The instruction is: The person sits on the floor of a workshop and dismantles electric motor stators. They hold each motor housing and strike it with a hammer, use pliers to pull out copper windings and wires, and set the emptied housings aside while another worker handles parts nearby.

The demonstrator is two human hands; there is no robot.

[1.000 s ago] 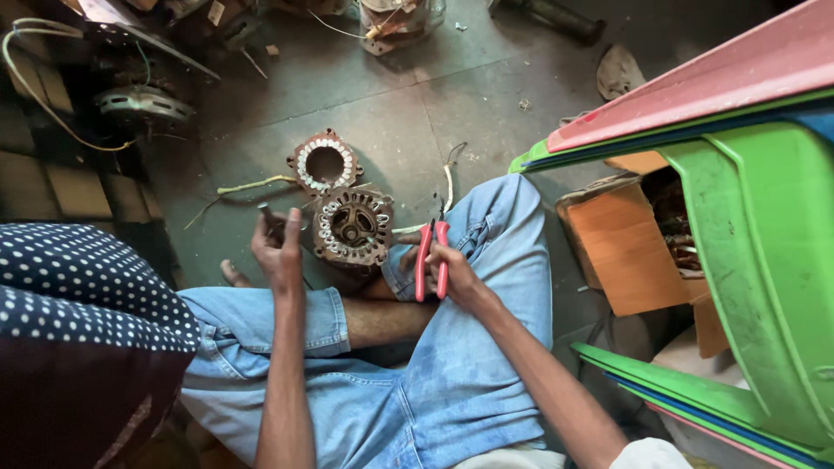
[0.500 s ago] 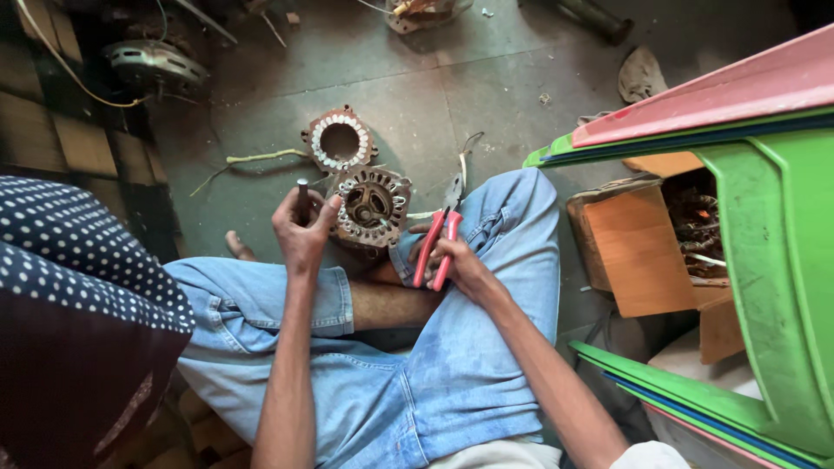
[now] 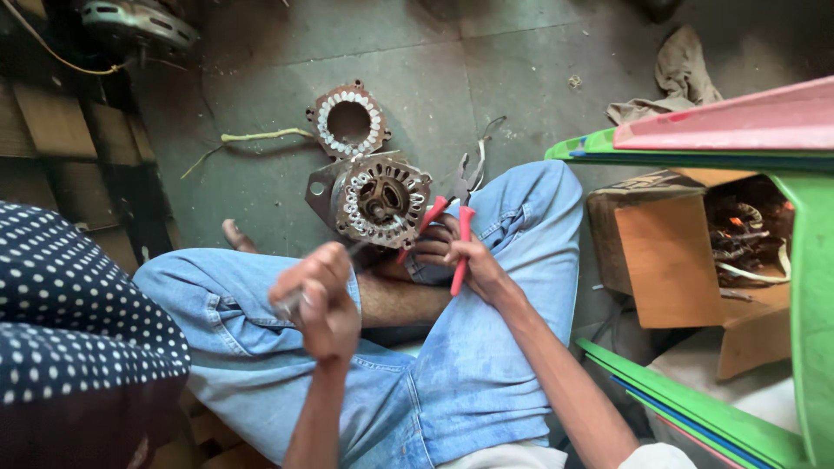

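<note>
Far left, close to the lens: dark cloth with white dots (image 3: 78,313), hiding the lower corner. Above it, at the top edge, a grey motor casing (image 3: 139,22) in shadow. Further in, a yellowish cord (image 3: 261,136) trailing across the concrete floor (image 3: 486,69).

Left hand (image 3: 323,300) raised over the left knee, closed in a tight fist around a small metal tool (image 3: 291,304); kind of tool too hidden to tell. Well apart from the work piece, touching nothing else.

Ahead of the crossed legs, a rusty round stator (image 3: 378,198), propped tilted on the floor against the shin, pale windings seated in the slots all round. Just behind it, a second stator ring (image 3: 349,122) lying flat, likewise wound. Judged from that: little stripped so far, nearly all the winding left in both.

Right hand (image 3: 460,256) wrapped around red-handled pliers (image 3: 458,239), nose up beside the tilted stator's right edge; whether biting on anything, impossible to tell.

Further right, a crumpled rag (image 3: 678,78), an open cardboard box (image 3: 669,260) of wire scrap, and green plastic furniture (image 3: 808,287) crowding the right elbow. Nothing lying between hands and stator.
</note>
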